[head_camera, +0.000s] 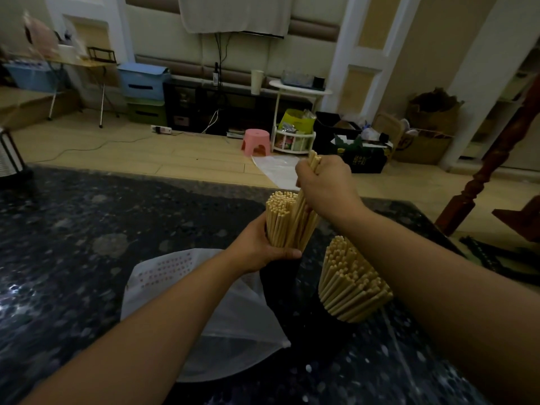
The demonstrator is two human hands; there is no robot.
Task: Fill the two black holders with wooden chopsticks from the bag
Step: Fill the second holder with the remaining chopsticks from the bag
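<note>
Our left hand (263, 247) grips the rim of one black holder (277, 276); our right hand (324, 185) clutches a chopstick bundle (301, 217) entering it. The second holder (336, 323), packed full, stands just beside. The white bag (210, 311) lies behind our forearm, partly hidden.

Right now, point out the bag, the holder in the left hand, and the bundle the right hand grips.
bag (233, 314), head view, on its translucent white side.
holder (279, 276), head view, on its black wall below the left hand.
bundle (298, 220), head view, on the sticks below the right hand.
</note>
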